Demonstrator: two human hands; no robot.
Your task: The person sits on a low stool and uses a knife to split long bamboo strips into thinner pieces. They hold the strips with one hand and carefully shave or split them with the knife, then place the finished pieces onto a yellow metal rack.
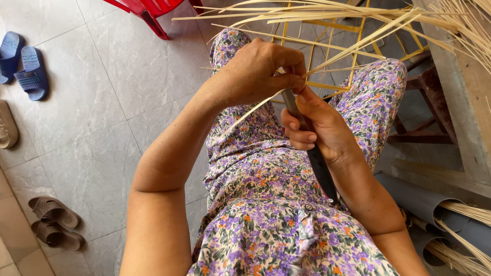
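My left hand [258, 69] pinches a thin pale bamboo strip [353, 43] close to my lap, fingers closed on it. My right hand [319, 128] grips a long knife [321, 168] with a dark handle; its blade [290, 101] points up between both hands and meets the strip at my left fingertips. The strip runs from my lap up and to the right. Both hands are over my knees, which are clad in flowered purple cloth.
A bundle of pale bamboo strips [460, 23] fans across the top right over a yellow frame [327, 30]. Grey tubes [429, 202] holding more strips lie at lower right beside a wooden stool [429, 110]. Sandals [53, 222], blue slippers [23, 64] and a red plastic chair [148, 10] stand on the tiled floor.
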